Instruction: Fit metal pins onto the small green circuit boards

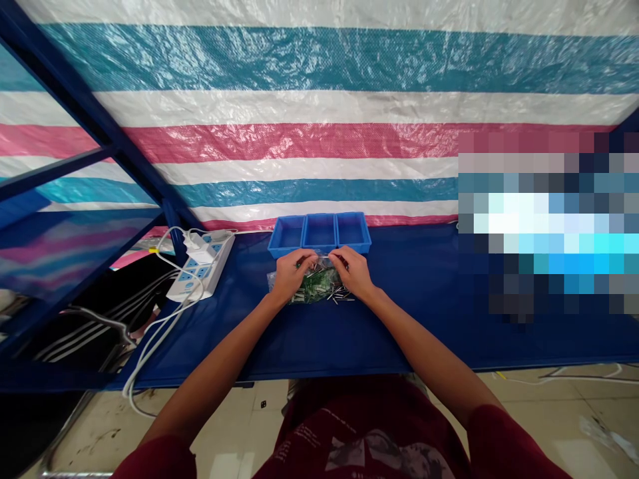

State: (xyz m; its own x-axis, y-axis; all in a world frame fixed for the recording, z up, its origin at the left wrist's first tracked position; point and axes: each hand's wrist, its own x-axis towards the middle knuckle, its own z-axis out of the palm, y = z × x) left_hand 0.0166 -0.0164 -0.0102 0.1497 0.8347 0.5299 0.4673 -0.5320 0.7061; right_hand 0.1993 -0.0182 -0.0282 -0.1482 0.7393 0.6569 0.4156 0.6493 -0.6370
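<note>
My left hand and my right hand are close together over a pile of small parts, fingers pinched. A thin, pale, shiny piece spans the short gap between my fingertips; its exact kind is too small to tell. Under my hands lies a clear plastic bag with green bits in and around it. Thin dark and silvery sticks spill out on the right, beneath my right hand. Just beyond my fingers stands a blue tray with three compartments.
A white power strip with plugs and looping white cables sits left on the blue table. Blue frame bars rise at the left. Striped plastic sheeting hangs behind. The right side holds a blurred-out area.
</note>
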